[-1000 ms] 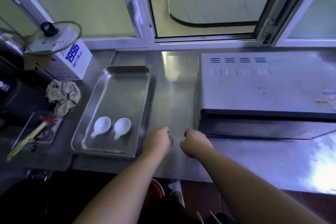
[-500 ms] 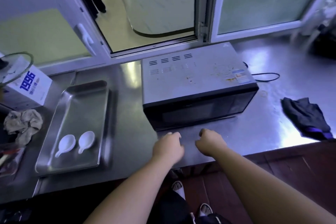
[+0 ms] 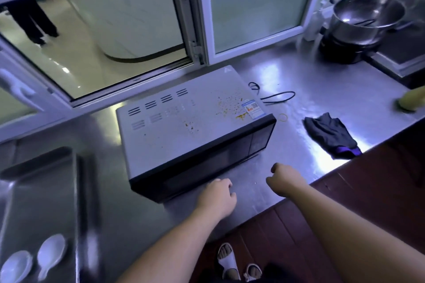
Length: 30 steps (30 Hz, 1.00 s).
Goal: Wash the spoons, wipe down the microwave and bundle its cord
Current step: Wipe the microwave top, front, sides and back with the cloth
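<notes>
Stainless steel makes up the long counter (image 3: 317, 76) under a white-framed window (image 3: 197, 18). On it stands the boxy microwave with a pale grey top and a black front (image 3: 184, 122), set at an angle, its door facing the person. Yellowish crumbs and a smear (image 3: 230, 104) dot the right part of its top, beside a blue and white sticker (image 3: 253, 109). The thin black power cord (image 3: 279, 96) lies loose in a loop on the counter just behind the microwave's right rear corner, and a small yellow rubber band (image 3: 283, 117) lies near the right front corner. A crumpled dark cloth with a purple edge (image 3: 331, 136) lies further right, near the counter's edge.

At far left two white ceramic soup spoons (image 3: 49, 254) lie side by side, bowls up, in a shallow rectangular steel tray (image 3: 41, 190).

The left hand (image 3: 218, 197) is just in front of the microwave's door, fingers curled into a fist with nothing in it. The right hand (image 3: 284, 179) is beside it, apart, also balled up and holding nothing.

A shiny steel pot (image 3: 365, 16) sits on a black burner at the far right.
</notes>
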Each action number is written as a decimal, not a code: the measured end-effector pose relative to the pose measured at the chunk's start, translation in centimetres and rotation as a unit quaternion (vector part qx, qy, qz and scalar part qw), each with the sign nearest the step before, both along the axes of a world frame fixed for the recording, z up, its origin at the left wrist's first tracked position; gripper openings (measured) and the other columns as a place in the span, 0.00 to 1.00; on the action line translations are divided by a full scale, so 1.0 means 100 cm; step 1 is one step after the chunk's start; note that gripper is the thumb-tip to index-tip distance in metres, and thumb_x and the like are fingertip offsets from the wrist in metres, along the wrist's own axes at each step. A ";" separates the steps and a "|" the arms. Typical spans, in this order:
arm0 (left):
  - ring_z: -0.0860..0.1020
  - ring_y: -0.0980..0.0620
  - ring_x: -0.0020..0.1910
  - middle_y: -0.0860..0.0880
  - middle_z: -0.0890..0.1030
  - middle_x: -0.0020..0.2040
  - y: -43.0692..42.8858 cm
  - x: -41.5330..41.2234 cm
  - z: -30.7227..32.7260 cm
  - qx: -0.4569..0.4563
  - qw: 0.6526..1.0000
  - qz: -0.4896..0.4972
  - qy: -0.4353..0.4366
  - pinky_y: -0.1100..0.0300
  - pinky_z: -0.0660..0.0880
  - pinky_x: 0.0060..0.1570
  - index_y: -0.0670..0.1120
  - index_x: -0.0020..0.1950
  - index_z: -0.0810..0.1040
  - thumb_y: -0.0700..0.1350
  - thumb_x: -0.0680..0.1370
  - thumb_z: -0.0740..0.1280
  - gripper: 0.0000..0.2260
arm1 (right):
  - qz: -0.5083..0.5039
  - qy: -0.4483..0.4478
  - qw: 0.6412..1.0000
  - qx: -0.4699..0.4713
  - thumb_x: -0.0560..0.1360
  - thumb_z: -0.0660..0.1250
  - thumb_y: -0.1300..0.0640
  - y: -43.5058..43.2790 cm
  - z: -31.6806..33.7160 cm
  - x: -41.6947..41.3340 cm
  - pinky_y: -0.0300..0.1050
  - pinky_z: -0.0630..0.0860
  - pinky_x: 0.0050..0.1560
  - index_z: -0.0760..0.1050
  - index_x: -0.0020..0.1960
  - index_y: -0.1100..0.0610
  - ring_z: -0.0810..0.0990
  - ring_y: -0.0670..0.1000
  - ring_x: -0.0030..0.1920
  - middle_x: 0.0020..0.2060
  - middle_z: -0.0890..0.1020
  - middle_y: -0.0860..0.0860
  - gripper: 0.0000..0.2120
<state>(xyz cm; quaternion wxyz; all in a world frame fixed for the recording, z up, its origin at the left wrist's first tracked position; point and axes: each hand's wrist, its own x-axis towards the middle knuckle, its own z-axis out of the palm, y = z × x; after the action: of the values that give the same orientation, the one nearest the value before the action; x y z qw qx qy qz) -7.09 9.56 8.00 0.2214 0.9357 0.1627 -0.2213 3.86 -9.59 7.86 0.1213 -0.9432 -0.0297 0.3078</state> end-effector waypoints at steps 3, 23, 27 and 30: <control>0.76 0.47 0.65 0.51 0.76 0.67 -0.006 0.016 -0.006 0.002 1.000 -0.022 0.013 0.50 0.77 0.60 0.55 0.70 0.75 0.53 0.80 0.61 0.18 | -0.016 0.011 1.000 0.001 0.76 0.60 0.52 -0.014 -0.004 0.007 0.51 0.80 0.55 0.70 0.69 0.57 0.78 0.57 0.56 0.62 0.78 0.55 0.23; 0.74 0.43 0.67 0.49 0.77 0.67 -0.144 0.144 -0.027 0.068 0.994 -0.030 0.081 0.49 0.74 0.64 0.52 0.68 0.75 0.53 0.81 0.61 0.16 | 0.000 -0.018 1.000 0.011 0.79 0.60 0.52 -0.172 -0.051 0.186 0.58 0.70 0.59 0.66 0.72 0.55 0.67 0.65 0.66 0.68 0.70 0.59 0.23; 0.74 0.44 0.67 0.50 0.76 0.67 -0.164 0.154 -0.030 0.067 0.993 0.004 0.097 0.50 0.74 0.64 0.52 0.68 0.75 0.53 0.81 0.61 0.16 | -0.009 -0.006 1.000 0.025 0.80 0.60 0.49 -0.198 -0.065 0.223 0.60 0.69 0.63 0.63 0.75 0.53 0.65 0.66 0.70 0.72 0.67 0.60 0.25; 0.75 0.45 0.66 0.51 0.76 0.67 -0.173 0.159 -0.033 0.065 0.992 0.023 0.105 0.51 0.75 0.62 0.53 0.69 0.75 0.53 0.81 0.61 0.16 | 0.001 -0.004 1.000 0.027 0.79 0.60 0.46 -0.207 -0.076 0.237 0.62 0.68 0.67 0.59 0.78 0.50 0.63 0.65 0.72 0.75 0.64 0.58 0.29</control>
<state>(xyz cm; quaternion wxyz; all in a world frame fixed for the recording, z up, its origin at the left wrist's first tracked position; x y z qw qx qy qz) 8.79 -7.76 4.72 0.1466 0.9157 0.2205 -0.3021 27.59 -30.27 0.26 0.1459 -0.9409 -0.0395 0.3032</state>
